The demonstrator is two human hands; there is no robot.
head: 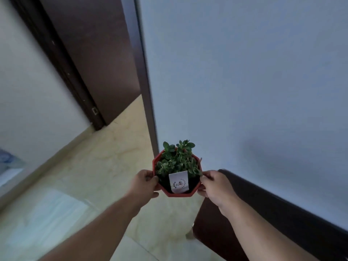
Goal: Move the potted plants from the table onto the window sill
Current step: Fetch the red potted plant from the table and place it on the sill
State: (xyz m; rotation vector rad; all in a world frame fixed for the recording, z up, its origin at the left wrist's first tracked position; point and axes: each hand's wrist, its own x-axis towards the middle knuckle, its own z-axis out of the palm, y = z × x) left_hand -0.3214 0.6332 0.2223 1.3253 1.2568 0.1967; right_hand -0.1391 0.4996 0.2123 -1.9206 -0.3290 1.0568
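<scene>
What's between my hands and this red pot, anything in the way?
Nothing. The left hand and right hand grip opposite sides of the red pot, held in the air. No window sill is in view.

Dim, cool, even light is filling the scene. A soft grey shadow is lying on the pale wall (244,72) at right, and a pale sheen is glaring off the floor tiles (62,210) at lower left. Wide-angle distortion is bending the door frame (143,72); motion blur is softening the left edge.
</scene>
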